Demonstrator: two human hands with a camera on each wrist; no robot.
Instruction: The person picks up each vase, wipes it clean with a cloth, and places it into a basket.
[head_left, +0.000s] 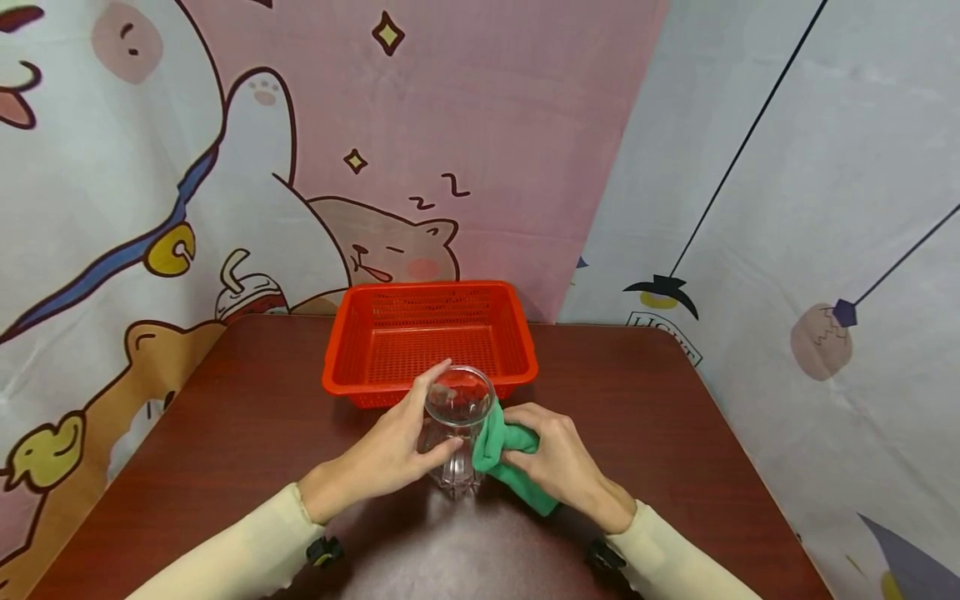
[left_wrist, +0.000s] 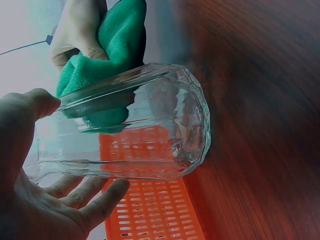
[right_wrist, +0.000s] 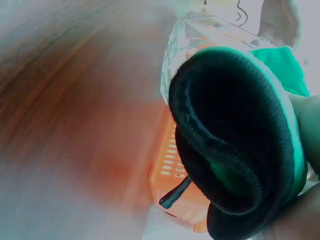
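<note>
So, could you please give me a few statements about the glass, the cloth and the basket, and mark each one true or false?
1. The left hand grips the clear ribbed drinking glass. True.
2. The right hand holds a yellow sponge. False: it holds a folded green cloth, pressed against the glass's side.
3. The red perforated plastic basket stands beyond the glass on the dark brown wooden table. True.
4. The glass lies inside the basket. False: it is upright on the table, in front of the basket.
5. The basket holds several cups. False: nothing shows in it.
</note>
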